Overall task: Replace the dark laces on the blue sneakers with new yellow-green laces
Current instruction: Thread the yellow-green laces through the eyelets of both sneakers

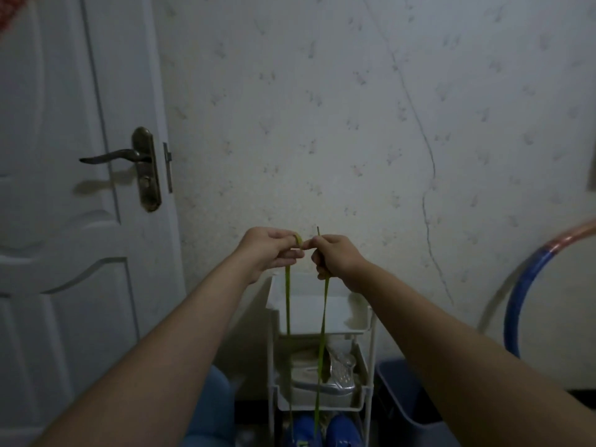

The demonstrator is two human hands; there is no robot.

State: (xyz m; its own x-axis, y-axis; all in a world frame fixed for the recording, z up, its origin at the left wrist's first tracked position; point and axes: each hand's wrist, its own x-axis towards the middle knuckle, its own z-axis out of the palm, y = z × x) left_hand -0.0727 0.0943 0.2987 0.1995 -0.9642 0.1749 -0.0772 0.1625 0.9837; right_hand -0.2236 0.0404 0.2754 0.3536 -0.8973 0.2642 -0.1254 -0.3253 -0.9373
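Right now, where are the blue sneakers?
The blue sneakers sit bottom centre of the head view, low in the white rack, under the hanging yellow-green lace.

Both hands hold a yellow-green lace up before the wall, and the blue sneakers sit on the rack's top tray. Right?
No. The head view shows the blue sneakers at the bottom of the rack, below its trays. Left hand and right hand do hold the lace.

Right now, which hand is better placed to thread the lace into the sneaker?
Right, probably. The right hand grips the yellow-green lace just below its free tip; the left hand holds only a loop.
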